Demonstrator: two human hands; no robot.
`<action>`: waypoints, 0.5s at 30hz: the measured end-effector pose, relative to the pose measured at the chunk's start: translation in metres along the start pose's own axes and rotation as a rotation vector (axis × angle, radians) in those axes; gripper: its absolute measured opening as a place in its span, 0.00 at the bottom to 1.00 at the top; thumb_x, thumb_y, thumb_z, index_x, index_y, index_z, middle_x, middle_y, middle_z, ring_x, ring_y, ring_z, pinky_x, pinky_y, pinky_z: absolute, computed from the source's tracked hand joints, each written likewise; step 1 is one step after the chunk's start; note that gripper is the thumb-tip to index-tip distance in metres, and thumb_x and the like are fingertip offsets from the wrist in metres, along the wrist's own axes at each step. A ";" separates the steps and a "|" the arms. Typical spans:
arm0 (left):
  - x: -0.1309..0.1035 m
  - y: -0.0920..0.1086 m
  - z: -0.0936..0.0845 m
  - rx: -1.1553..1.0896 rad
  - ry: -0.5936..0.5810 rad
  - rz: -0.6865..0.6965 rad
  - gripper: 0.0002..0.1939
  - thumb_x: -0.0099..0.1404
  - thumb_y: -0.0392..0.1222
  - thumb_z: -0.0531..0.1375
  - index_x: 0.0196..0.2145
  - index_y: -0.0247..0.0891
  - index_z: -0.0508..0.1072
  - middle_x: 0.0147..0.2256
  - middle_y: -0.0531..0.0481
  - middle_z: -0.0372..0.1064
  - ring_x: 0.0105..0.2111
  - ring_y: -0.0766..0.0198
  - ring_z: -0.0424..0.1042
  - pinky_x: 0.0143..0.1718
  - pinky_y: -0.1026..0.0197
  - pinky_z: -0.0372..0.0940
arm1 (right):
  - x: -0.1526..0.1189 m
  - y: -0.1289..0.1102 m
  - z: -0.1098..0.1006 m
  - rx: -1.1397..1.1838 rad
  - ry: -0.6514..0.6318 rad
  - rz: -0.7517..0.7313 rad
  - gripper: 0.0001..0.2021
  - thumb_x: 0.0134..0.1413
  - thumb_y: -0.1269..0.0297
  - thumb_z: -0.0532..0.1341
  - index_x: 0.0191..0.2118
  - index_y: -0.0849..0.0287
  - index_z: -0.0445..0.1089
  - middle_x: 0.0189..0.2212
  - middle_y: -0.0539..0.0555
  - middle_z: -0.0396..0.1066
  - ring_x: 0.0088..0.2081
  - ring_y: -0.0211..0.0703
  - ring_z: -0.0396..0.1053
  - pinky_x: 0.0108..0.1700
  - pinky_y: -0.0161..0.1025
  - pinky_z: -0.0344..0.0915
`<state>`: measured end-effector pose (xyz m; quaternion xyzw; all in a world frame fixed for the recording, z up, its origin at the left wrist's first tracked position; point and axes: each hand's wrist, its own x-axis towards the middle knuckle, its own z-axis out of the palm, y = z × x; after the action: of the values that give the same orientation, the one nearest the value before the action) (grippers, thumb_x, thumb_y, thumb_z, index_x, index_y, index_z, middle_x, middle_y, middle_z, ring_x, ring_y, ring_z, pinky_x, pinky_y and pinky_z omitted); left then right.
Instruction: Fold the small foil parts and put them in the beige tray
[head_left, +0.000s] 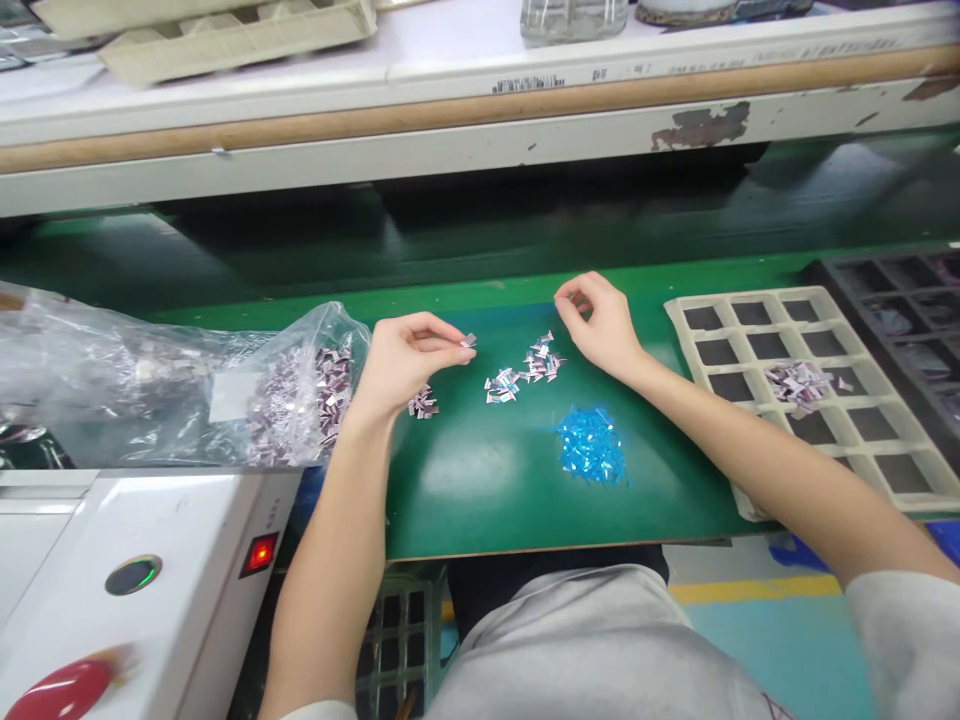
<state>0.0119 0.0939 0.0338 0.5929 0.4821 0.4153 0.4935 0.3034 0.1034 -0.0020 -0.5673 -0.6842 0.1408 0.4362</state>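
Between its thumb and forefinger, my left hand (pixel 411 358) pinches a small flat metallic piece (pixel 469 341) above the green work surface (pixel 457 490). My right hand (pixel 596 318) is closed with thumb and fingertips together; anything in them is too small to make out. Loose pinkish metallic pieces (pixel 424 403) lie under my left wrist. Two clusters of similar pieces, some with blue on them, lie between the hands: one nearer the left (pixel 502 386), the other (pixel 543 360) close to my right hand. A heap of tiny shiny blue strips (pixel 592 445) lies nearer to me.
A clear plastic bag (pixel 300 390) full of small pieces lies at left, behind a white machine (pixel 150 560) with a lit red switch. At right, a cream compartment tray (pixel 739 385) holds more pieces, beside a black tray (pixel 885 300). A shelf (pixel 450 130) spans the back.
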 end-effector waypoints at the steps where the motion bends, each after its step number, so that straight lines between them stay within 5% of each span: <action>1: 0.000 -0.002 0.007 -0.033 0.017 -0.002 0.23 0.44 0.52 0.84 0.31 0.37 0.82 0.32 0.43 0.83 0.37 0.48 0.86 0.46 0.51 0.81 | -0.004 -0.010 0.000 0.084 -0.002 -0.001 0.08 0.68 0.59 0.60 0.39 0.54 0.76 0.42 0.58 0.80 0.45 0.54 0.76 0.51 0.53 0.75; 7: -0.002 -0.013 0.042 -0.118 0.009 -0.016 0.22 0.46 0.50 0.83 0.31 0.37 0.82 0.33 0.44 0.83 0.36 0.51 0.85 0.45 0.52 0.81 | -0.030 -0.046 0.011 0.476 -0.141 -0.012 0.10 0.70 0.52 0.65 0.43 0.52 0.76 0.44 0.54 0.83 0.47 0.51 0.81 0.53 0.51 0.77; 15: -0.003 -0.022 0.057 -0.255 -0.043 -0.047 0.21 0.53 0.50 0.81 0.37 0.36 0.82 0.34 0.43 0.83 0.33 0.53 0.85 0.43 0.53 0.82 | -0.037 -0.045 0.017 0.544 -0.145 -0.009 0.12 0.70 0.49 0.66 0.44 0.51 0.76 0.45 0.54 0.83 0.48 0.51 0.81 0.56 0.52 0.78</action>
<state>0.0627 0.0815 0.0024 0.5227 0.4287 0.4488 0.5845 0.2602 0.0612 0.0036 -0.4146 -0.6533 0.3577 0.5228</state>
